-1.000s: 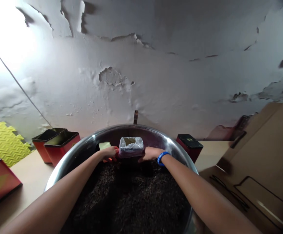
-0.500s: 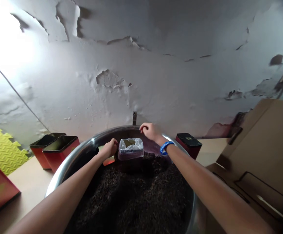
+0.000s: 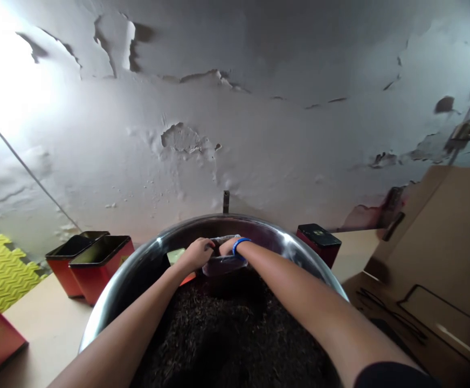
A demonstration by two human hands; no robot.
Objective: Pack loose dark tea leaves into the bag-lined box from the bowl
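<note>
A box lined with a clear plastic bag (image 3: 223, 265) stands in the far part of a large metal basin, on dark, loose material (image 3: 235, 334) like tea leaves. My left hand (image 3: 198, 254) is closed at the left edge of the box's opening, fingers curled on the bag's rim. My right hand (image 3: 227, 247), with a blue wristband, reaches into the opening, and its fingers are hidden inside. Beside my left hand, a container with a pale top and an orange-red side (image 3: 175, 256) lies partly behind my wrist.
The shiny rim of the basin (image 3: 109, 291) curves around the material. Red tins (image 3: 101, 269) stand open on the table at the left, and a dark red tin (image 3: 319, 245) stands at the right. A cardboard box (image 3: 441, 242) rises at far right. Behind is a peeling wall (image 3: 259, 140).
My right hand has come down and left from above the basin's far rim into the bag's opening. My left hand has shifted right onto the bag's edge. The view has moved slightly.
</note>
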